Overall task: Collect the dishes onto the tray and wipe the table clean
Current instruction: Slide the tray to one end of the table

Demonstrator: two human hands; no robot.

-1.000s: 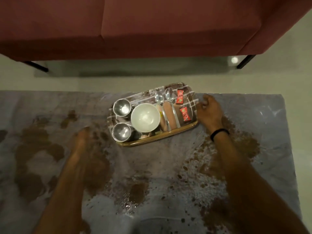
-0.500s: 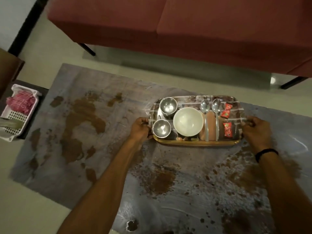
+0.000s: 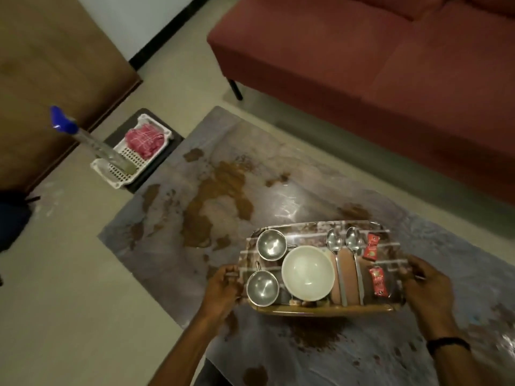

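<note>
The patterned tray (image 3: 309,231) is held just above the grey table (image 3: 284,190), tilted a little toward me. My left hand (image 3: 223,285) grips its left edge and my right hand (image 3: 426,285) grips its right edge. On the tray sit a white bowl (image 3: 308,273), two steel cups (image 3: 271,244) (image 3: 262,287), two spoons (image 3: 334,243) (image 3: 353,242) and two red sachets (image 3: 370,246) (image 3: 379,282). Brown spills (image 3: 220,190) cover much of the tabletop.
A red sofa (image 3: 362,65) runs along the far side of the table. On the floor to the left stands a white basket (image 3: 131,154) with a pink checked cloth (image 3: 143,140) and a blue-capped spray bottle (image 3: 92,140). A wooden panel (image 3: 41,79) fills the far left.
My left hand came in from the table and took the tray's left edge. Both hands now hold the tray, which sits nearer to me, and my view has turned left to show the basket.
</note>
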